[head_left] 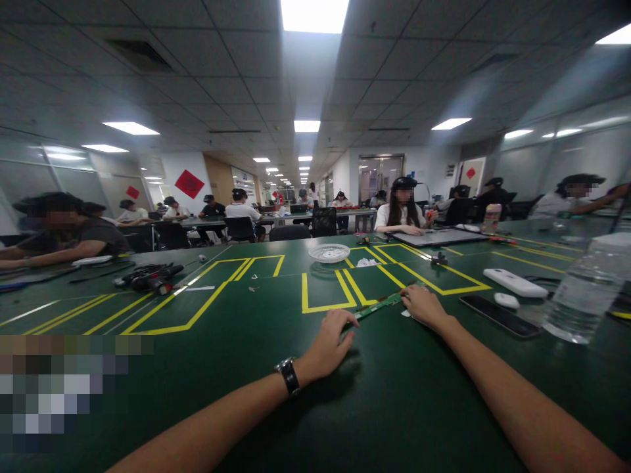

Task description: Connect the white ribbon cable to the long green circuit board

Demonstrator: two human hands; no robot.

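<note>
A long, narrow green circuit board [378, 306] spans the gap between my two hands, slanting up to the right just over the green table. My left hand [329, 343], with a dark-strapped watch on its wrist, has its curled fingers on the board's near left end; the thumb sticks out below. At the far right end, my right hand [424, 306] grips the board, its fingertips partly hidden behind the hand. A small white scrap [405, 314] lies by the right fingers. Yellow tape lines [329, 309] run on the table just beyond the board.
To the right stand a water bottle [586, 289], a black phone [499, 316], a white earbud case [506, 301] and a white device [514, 283]. A white basket [329, 253] sits ahead. Dark tools [150, 278] lie left. A person [403, 213] sits opposite.
</note>
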